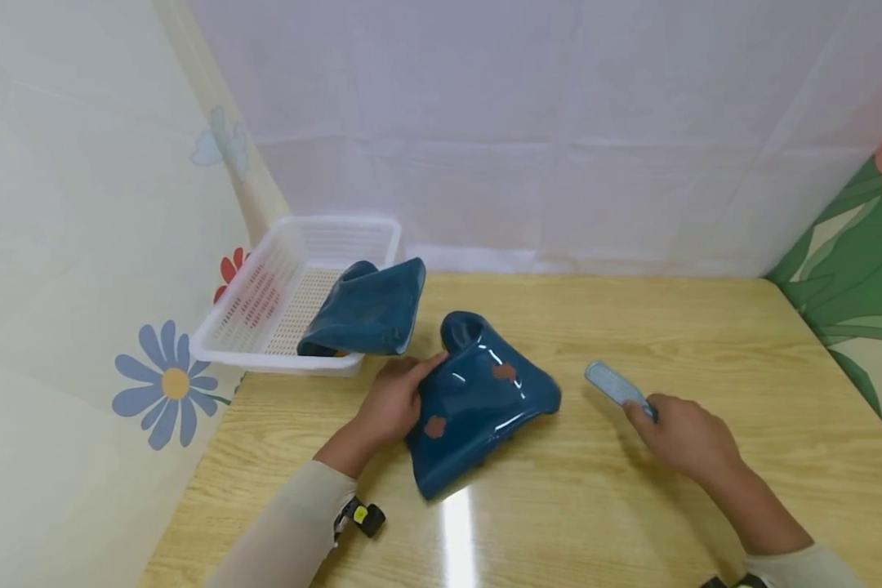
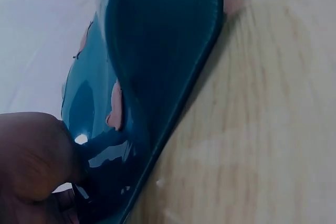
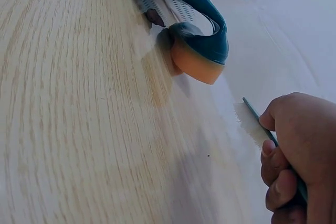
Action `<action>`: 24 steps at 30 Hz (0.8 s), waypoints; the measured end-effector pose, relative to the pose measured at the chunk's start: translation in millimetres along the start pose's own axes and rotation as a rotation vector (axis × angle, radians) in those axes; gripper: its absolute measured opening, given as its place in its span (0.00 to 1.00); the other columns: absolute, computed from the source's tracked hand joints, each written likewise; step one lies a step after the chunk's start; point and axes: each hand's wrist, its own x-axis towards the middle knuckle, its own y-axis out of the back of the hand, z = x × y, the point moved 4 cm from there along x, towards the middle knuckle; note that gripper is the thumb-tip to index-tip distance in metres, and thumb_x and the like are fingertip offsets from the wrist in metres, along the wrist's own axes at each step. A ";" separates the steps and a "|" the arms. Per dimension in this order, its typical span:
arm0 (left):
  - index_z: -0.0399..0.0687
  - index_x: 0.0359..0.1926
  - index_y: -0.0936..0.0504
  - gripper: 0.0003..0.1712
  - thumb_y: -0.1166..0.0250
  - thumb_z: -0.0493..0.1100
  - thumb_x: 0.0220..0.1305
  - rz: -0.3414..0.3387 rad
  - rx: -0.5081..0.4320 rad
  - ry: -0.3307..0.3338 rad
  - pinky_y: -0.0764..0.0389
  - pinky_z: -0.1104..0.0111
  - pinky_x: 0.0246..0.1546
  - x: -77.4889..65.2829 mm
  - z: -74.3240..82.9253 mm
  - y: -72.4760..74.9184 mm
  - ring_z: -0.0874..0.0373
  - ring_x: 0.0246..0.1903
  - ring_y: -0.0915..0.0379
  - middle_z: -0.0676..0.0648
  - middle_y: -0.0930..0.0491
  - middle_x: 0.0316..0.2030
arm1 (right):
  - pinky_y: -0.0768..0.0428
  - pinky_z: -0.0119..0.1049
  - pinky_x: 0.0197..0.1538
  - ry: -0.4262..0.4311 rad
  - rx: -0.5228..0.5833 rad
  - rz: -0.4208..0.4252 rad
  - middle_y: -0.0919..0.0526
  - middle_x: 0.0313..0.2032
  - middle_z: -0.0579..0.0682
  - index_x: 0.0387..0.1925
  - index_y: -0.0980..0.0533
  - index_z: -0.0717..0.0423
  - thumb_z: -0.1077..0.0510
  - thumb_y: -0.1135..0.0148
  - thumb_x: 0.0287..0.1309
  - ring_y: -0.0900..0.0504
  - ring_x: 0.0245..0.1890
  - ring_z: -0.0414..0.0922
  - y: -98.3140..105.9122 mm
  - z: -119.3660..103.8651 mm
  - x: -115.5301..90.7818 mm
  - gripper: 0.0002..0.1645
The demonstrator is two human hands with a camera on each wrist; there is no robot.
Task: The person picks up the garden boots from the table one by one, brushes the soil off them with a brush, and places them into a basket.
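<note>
A glossy dark teal rain boot (image 1: 478, 400) lies on its side on the table, reddish-brown patches (image 1: 504, 372) on its surface. My left hand (image 1: 393, 400) grips its left edge; most of the fingers are hidden. Seen from the left wrist, the boot's oval opening (image 2: 163, 24) faces the camera, and a pinkish flake (image 2: 115, 106) stands out beside it. The right wrist view shows an orange sole (image 3: 197, 64). Apart from the boot, on the right, my right hand (image 1: 687, 433) holds a small grey-blue brush (image 1: 613, 382) by its handle, with pale bristles (image 3: 249, 124) hanging below.
At the back left stands a white plastic basket (image 1: 213, 357) with slotted sides. Another teal boot (image 1: 371, 306) leans in it and juts over its right rim. The wood-grain table (image 1: 706, 327) ends at a pale cloth backdrop (image 1: 559, 163).
</note>
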 end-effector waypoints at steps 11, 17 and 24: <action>0.42 0.70 0.28 0.34 0.39 0.28 0.62 0.164 0.050 -0.008 0.28 0.43 0.58 0.5 7.7 2.2 0.38 0.57 0.27 0.36 0.22 0.58 | 0.37 0.38 0.19 0.010 -0.013 0.009 0.35 0.16 0.46 0.22 0.34 0.50 0.35 0.56 0.77 0.35 0.16 0.44 -2.3 1.3 -0.3 0.31; 0.43 0.64 0.24 0.26 0.31 0.46 0.69 0.132 -0.043 -0.097 0.30 0.46 0.61 -17.6 53.6 11.9 0.43 0.58 0.30 0.39 0.25 0.59 | 0.37 0.38 0.20 0.005 -0.011 -0.006 0.34 0.16 0.47 0.22 0.33 0.50 0.34 0.57 0.77 0.34 0.17 0.44 -4.4 0.0 0.2 0.32; 0.49 0.73 0.30 0.43 0.28 0.62 0.63 -0.118 0.076 -0.256 0.27 0.56 0.60 -33.7 91.0 -7.6 0.52 0.57 0.30 0.47 0.27 0.59 | 0.37 0.38 0.19 0.011 0.012 -0.017 0.35 0.16 0.46 0.22 0.33 0.50 0.34 0.57 0.77 0.35 0.16 0.43 -5.1 -2.5 0.2 0.32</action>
